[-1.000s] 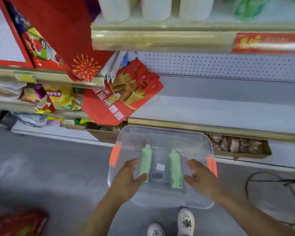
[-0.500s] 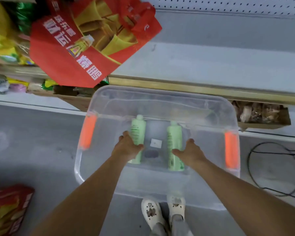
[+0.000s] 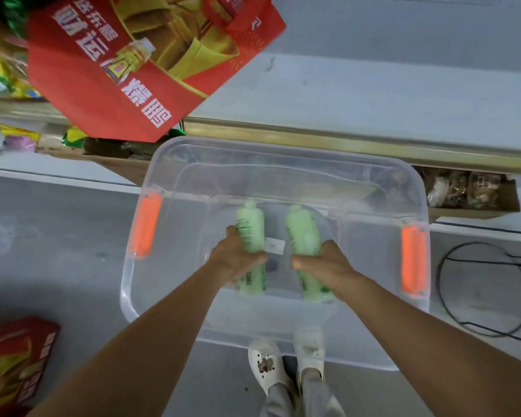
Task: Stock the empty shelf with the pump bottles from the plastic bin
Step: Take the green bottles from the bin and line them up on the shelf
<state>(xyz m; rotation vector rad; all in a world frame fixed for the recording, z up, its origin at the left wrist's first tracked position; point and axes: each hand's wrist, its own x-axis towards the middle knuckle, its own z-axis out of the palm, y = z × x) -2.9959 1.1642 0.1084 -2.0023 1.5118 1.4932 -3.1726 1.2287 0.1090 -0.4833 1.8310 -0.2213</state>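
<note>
Inside the clear plastic bin (image 3: pixel 283 147) on the shop floor (image 3: pixel 57 251), our left hand (image 3: pixel 238 260) curled round the left green bottle (image 3: pixel 248 227) while our right hand (image 3: pixel 322 263) gripped the right green bottle (image 3: pixel 303 233) beside it, both caps pointing toward the shelving (we could not tell whether the bottles rested on the bin's bottom or were just off it). The bin, with an orange handle (image 3: pixel 145 227) on each short side, stood just in front of the empty grey shelf (image 3: pixel 373 94). A red gift bag (image 3: pixel 139 64) hung over the shelf's left end, a red box (image 3: pixel 12 356) sat at lower left, a black cable (image 3: pixel 441 284) looped on the floor at right, and our white shoes (image 3: pixel 265 365) showed at the bin's near wall.
</note>
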